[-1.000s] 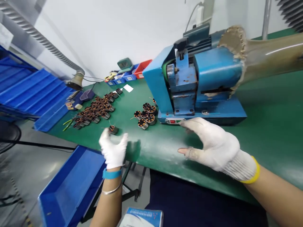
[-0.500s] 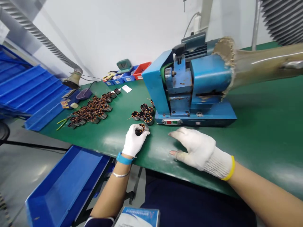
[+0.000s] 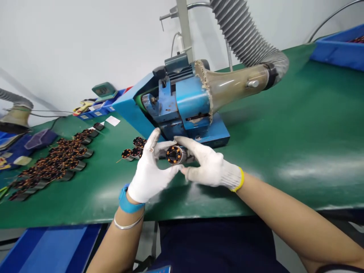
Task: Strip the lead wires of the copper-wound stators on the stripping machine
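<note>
A motor stator (image 3: pixel 174 154), a short metal cylinder with dark windings and orange copper bits, is held just in front of the blue belt machine (image 3: pixel 193 94). My right hand (image 3: pixel 206 161), in a white glove, grips its right side between thumb and fingers. My left hand (image 3: pixel 150 167), gloved too, closes on it from the left, the thumb at its lower edge and fingers behind; its index finger points up, apart from it. The open end of the stator faces me. Several more stators (image 3: pixel 136 152) stand left of the machine, partly hidden by my left hand.
A large cluster of stators (image 3: pixel 54 159) covers the bench's left side. A clear duct (image 3: pixel 236 83) joins the machine to a grey hose (image 3: pixel 241 34). Blue bins (image 3: pixel 105 106) stand by the wall, and another blue bin (image 3: pixel 338 51) is at far right. The green bench (image 3: pixel 284 163) ends near me.
My left hand has brought the stator rightward to the machine's front. My right hand has closed on it from the right. The view has turned right.
</note>
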A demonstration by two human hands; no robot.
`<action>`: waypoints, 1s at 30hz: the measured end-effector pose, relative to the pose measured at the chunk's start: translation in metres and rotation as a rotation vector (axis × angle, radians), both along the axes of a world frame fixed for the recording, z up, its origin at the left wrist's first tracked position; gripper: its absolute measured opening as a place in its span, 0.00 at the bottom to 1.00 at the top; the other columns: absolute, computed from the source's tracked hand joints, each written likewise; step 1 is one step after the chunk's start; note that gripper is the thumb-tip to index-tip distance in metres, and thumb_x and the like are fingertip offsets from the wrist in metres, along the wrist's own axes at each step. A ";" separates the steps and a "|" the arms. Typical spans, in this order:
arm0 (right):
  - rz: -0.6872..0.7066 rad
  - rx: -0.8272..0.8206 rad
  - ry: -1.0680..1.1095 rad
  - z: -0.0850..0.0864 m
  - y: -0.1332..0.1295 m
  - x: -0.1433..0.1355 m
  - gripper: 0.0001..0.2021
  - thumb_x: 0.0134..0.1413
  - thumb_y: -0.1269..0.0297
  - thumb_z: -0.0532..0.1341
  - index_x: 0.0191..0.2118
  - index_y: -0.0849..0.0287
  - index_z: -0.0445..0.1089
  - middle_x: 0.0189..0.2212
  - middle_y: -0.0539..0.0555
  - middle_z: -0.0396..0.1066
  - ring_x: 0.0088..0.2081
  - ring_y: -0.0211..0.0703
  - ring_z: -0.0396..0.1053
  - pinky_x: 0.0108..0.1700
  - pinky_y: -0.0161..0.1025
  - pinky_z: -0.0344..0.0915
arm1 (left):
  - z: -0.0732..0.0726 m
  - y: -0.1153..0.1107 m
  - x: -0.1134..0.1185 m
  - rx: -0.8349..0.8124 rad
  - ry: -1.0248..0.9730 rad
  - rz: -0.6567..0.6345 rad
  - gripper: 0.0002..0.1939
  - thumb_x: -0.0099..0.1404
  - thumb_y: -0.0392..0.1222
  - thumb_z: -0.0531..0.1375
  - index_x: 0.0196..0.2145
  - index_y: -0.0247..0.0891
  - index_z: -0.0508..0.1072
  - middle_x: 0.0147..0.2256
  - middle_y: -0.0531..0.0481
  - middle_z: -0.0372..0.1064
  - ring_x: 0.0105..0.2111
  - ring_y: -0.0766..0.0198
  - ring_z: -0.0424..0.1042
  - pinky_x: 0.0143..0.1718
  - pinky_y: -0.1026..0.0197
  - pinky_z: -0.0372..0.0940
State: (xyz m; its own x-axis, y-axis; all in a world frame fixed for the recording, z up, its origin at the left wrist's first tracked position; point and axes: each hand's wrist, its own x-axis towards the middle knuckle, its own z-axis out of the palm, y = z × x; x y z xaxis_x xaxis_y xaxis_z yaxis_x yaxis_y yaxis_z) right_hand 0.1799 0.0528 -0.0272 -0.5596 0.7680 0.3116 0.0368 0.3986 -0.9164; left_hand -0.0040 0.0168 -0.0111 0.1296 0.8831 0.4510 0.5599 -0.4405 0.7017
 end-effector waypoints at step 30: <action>-0.560 0.134 -0.092 0.002 0.002 0.002 0.23 0.38 0.57 0.70 0.43 0.57 0.68 0.37 0.54 0.74 0.38 0.46 0.74 0.40 0.43 0.73 | -0.012 0.018 0.043 -0.265 -0.505 0.121 0.32 0.39 0.48 0.75 0.42 0.38 0.72 0.39 0.45 0.75 0.35 0.58 0.76 0.34 0.58 0.73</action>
